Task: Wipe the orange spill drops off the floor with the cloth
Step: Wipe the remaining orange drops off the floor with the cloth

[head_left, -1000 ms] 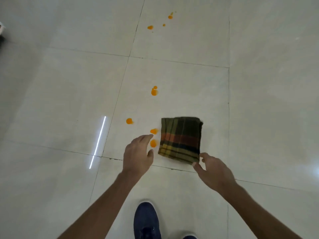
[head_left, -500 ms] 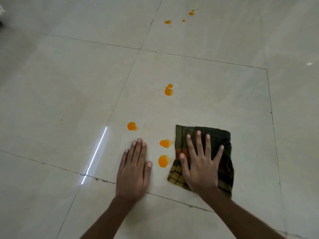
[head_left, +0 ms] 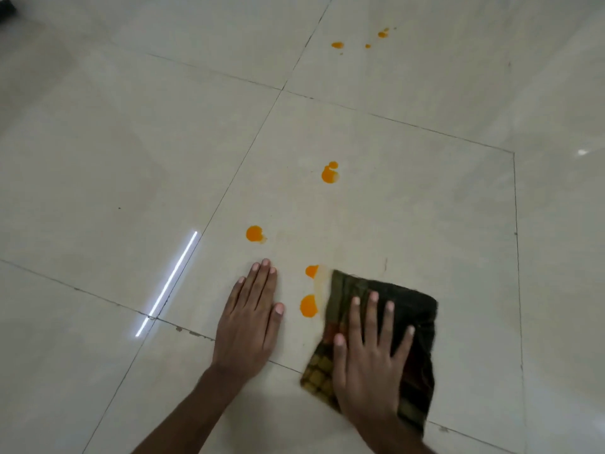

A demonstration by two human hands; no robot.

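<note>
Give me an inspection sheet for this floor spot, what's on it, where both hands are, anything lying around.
Surface: pale glossy tile floor, grout lines, light-streak reflection.
Job's things: plaid cloth flat on floor; two orange drops at its left edge, pale smear beside them; single drop; double drop; far drops.
Clutter: nothing seen.
Grippers: left hand flat on bare tile; right hand spread, pressing cloth.
Cables: nothing seen.
Surroundings: dark object in the top left corner, unidentifiable.
</note>
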